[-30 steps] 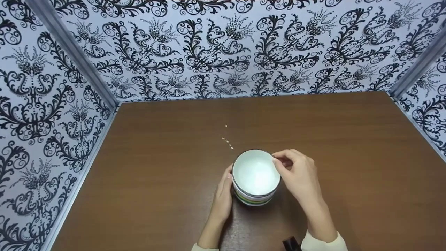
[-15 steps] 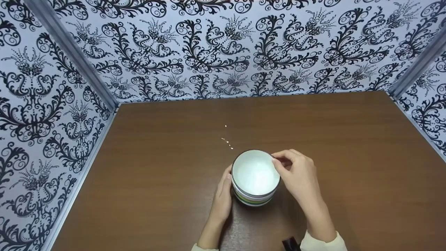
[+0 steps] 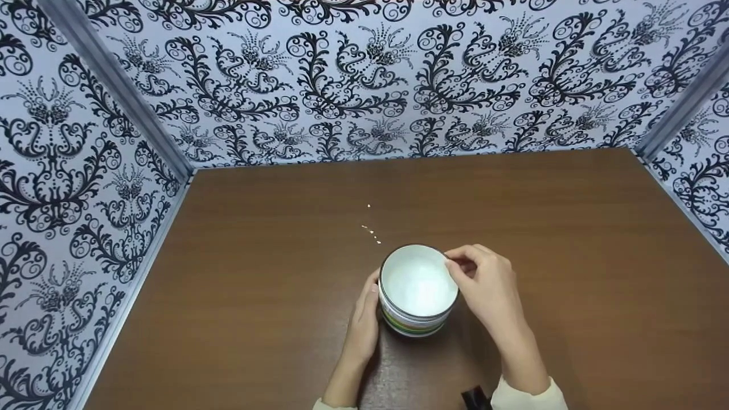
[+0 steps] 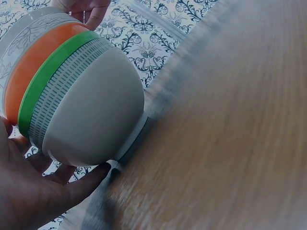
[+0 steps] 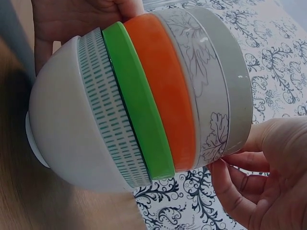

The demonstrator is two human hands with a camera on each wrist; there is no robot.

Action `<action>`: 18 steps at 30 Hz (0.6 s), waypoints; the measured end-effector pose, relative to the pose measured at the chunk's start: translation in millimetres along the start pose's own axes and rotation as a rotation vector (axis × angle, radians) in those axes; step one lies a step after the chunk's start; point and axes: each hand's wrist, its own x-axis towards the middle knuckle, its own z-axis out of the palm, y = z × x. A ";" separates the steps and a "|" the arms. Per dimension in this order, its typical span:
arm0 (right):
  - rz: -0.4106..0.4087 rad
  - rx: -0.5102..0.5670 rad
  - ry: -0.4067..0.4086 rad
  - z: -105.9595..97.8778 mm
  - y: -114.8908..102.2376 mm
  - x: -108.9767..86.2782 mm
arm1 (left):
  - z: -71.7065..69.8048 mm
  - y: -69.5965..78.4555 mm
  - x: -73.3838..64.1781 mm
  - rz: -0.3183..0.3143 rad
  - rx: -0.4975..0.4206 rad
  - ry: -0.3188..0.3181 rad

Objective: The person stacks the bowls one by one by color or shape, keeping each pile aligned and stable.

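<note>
A stack of nested bowls stands on the table. Lowest is a white bowl [image 5: 67, 120] with teal dashes, then a green-rimmed bowl [image 4: 53, 72], an orange-banded bowl [image 5: 165, 91] and, on top, a bowl [image 3: 418, 279] with a leaf drawing, a grey rim band and a pale inside. My left hand [image 3: 364, 324] holds the stack from the left; in the left wrist view its fingers [image 4: 88, 184] curve under the white bowl's side. With thumb inside and fingers outside, my right hand [image 3: 490, 285] pinches the top bowl's rim on the right.
Small pale crumbs [image 3: 372, 232] lie on the brown table [image 3: 256, 256] beyond the stack. A black object [image 3: 475, 397] shows at the right sleeve. Patterned black-and-white walls [image 3: 364, 74] enclose the table at the back and sides.
Both hands keep their places on the stack. The near rim of the top bowl appears very slightly raised, with a little more of the coloured bands showing below it.
</note>
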 end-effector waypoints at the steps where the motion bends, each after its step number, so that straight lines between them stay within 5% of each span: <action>1: 0.000 0.002 -0.001 -0.1 0.1 -0.1 | 0.0 0.4 0.0 -0.004 0.001 0.002; 18: -0.011 -0.017 0.000 0.9 2.3 -1.1 | -0.6 -0.4 -0.3 0.013 -0.001 0.006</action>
